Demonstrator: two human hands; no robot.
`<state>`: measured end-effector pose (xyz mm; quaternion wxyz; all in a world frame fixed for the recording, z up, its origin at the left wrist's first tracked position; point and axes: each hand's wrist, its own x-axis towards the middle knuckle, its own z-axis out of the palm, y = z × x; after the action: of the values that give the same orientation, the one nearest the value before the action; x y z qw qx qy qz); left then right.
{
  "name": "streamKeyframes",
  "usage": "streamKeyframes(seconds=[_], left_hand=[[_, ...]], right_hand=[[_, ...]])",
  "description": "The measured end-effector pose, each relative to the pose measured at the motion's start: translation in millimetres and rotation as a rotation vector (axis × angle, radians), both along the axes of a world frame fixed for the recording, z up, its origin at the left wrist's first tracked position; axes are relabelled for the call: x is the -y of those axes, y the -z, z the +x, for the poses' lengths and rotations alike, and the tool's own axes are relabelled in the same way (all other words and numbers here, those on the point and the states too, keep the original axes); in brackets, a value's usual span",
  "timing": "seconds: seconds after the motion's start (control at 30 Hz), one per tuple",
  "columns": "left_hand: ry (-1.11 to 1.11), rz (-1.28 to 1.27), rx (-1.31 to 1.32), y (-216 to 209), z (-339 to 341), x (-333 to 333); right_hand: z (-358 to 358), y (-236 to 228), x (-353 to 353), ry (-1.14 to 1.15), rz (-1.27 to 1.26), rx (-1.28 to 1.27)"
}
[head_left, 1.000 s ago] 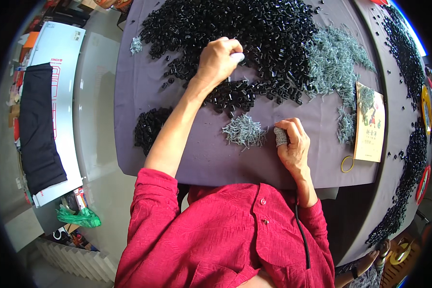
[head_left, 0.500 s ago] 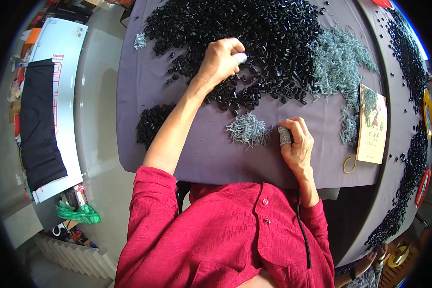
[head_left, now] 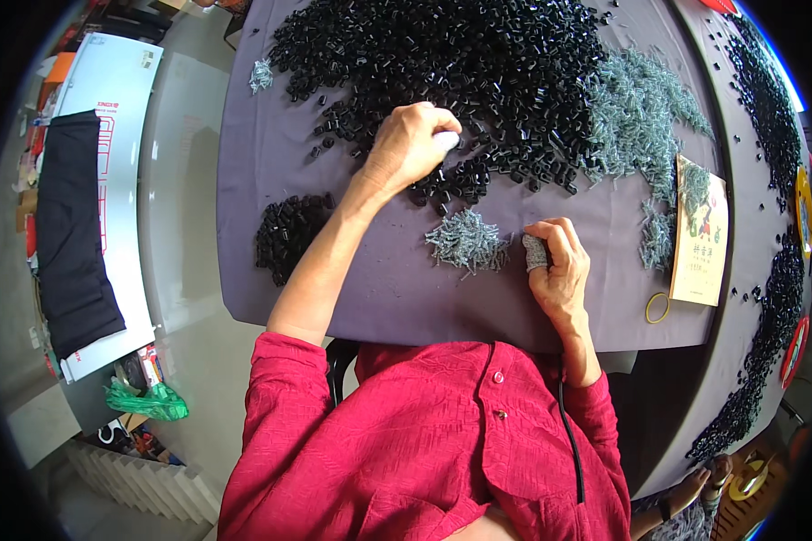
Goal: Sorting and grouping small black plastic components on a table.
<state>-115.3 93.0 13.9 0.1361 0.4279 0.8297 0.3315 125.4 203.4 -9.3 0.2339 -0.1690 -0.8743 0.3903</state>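
Observation:
My left hand (head_left: 412, 149) is over the near edge of a wide heap of small black plastic pieces (head_left: 460, 63). Its fingers are pinched together, with a pale cover on the thumb; anything between them is hidden. My right hand (head_left: 559, 270) rests by the table's near side, fingers curled against a thumb in a grey knitted cover. What it may hold does not show. Just left of it lies a small pile of grey screw-like pieces (head_left: 466, 242). A smaller heap of black pieces (head_left: 289, 236) sits beyond my left forearm, at the table's left.
A larger spread of grey screw-like pieces (head_left: 636, 117) adjoins the black heap on the right. Near it lie a yellowish booklet (head_left: 700, 243) and a yellow ring (head_left: 658, 308). On a neighbouring table are more black pieces (head_left: 767, 334); another person's hand (head_left: 686, 494) shows below.
My left hand has drawn back toward me from deeper in the black heap, fingers still pinched. My right hand has stayed almost where it was.

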Motion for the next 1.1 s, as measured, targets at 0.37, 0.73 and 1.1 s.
streamKeyframes(seconds=[0.37, 0.73, 1.1], left_hand=[[-0.021, -0.175, -0.296, 7, 31, -27], [-0.026, 0.051, -0.412, 24, 32, -13], [-0.107, 0.619, 1.276, 4, 107, 40]], right_hand=[[1, 2, 0, 0.006, -0.005, -0.005], [2, 4, 1, 0.044, -0.017, -0.054], [9, -35, 16, -0.028, -0.814, -0.118]])
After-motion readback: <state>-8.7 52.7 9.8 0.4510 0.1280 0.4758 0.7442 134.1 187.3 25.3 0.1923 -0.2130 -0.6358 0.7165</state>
